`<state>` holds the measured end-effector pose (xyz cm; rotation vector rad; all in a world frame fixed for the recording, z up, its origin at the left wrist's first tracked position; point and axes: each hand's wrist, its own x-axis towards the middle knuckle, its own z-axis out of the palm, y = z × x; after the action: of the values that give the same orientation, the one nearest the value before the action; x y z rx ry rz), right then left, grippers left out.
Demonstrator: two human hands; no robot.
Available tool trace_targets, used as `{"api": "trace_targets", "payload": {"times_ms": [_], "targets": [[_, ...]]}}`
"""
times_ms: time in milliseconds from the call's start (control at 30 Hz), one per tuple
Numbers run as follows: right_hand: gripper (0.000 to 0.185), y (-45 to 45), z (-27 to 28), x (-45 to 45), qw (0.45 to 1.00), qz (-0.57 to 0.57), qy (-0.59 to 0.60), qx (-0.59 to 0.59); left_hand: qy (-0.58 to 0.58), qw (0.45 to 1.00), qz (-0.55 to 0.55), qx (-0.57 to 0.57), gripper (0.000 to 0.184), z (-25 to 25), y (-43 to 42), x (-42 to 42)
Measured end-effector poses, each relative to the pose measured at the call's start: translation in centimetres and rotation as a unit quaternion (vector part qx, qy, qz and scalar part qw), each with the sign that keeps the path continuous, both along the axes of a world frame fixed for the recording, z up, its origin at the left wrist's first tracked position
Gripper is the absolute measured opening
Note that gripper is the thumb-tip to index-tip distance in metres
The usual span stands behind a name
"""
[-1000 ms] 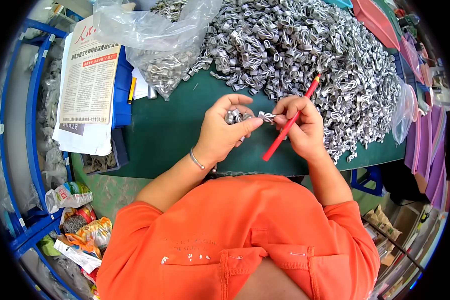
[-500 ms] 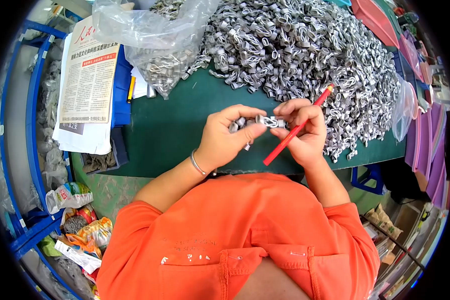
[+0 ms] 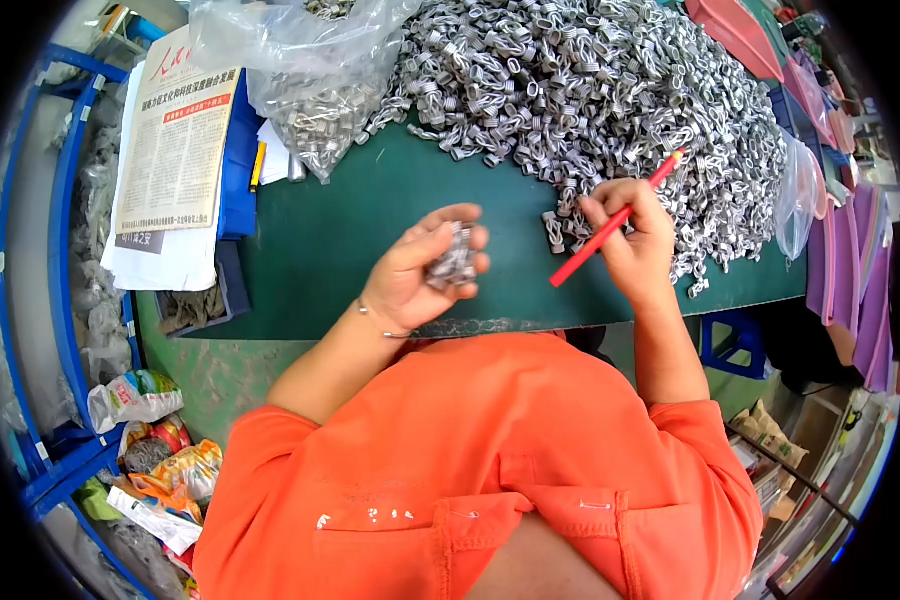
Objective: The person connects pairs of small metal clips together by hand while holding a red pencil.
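Note:
Several small silver metal pieces [image 3: 452, 262] lie in my left hand [image 3: 410, 265], whose fingers curl round them above the green table [image 3: 350, 240]. My right hand [image 3: 638, 240] is closed on a red pen [image 3: 592, 246], which slants up to the right over the pile. Beside the fingertips of my right hand, a metal piece [image 3: 553, 232] rests at the pile's lower left edge. The large pile of looped metal pieces [image 3: 610, 90] spreads over the back and right of the table.
A clear plastic bag [image 3: 315, 110] with metal pieces lies at the back left, beside a newspaper [image 3: 175, 150] on papers and a blue bin [image 3: 238, 170]. Pink trays [image 3: 735, 38] stand at the back right. Blue shelving [image 3: 65, 230] runs along the left.
My hands have moved apart. The metal piece held between them is no longer there. My left hand has shifted left with its pieces, my right hand slightly right and up with the pen.

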<state>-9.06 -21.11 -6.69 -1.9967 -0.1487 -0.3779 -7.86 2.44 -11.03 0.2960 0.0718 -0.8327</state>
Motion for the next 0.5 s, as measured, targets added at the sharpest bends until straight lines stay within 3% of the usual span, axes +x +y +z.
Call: {"api": "trace_targets", "payload": {"times_ms": [100,133,233,333,467,500], "targets": [[0.026,-0.7,-1.4,-0.7,0.971,0.080,-0.010,-0.227,-0.070,0.997,-0.008,-0.006,0.017,-0.3,4.6,-1.6],[0.028,-0.4,-1.6,-1.0,0.957,0.087,-0.031,-0.275,-0.093,0.995,-0.006,-0.047,0.016,-0.8,6.3,-2.5],[0.031,-0.5,-2.7,-1.3,0.935,0.091,-0.073,-0.335,-0.139,0.989,-0.046,-0.006,0.014,-1.6,12.0,-6.2],[0.031,0.4,-1.9,-2.0,0.913,0.061,-0.058,-0.399,-0.061,0.978,-0.096,0.176,0.021,-3.4,15.1,-9.3],[0.030,0.5,-2.1,-1.8,0.891,0.060,-0.087,-0.441,0.129,0.890,-0.130,0.418,0.029,-8.9,13.2,-8.4],[0.029,0.6,-2.0,-1.7,0.888,0.064,-0.075,-0.449,0.138,0.914,-0.144,0.354,0.030,-11.6,12.7,-7.5]]}}
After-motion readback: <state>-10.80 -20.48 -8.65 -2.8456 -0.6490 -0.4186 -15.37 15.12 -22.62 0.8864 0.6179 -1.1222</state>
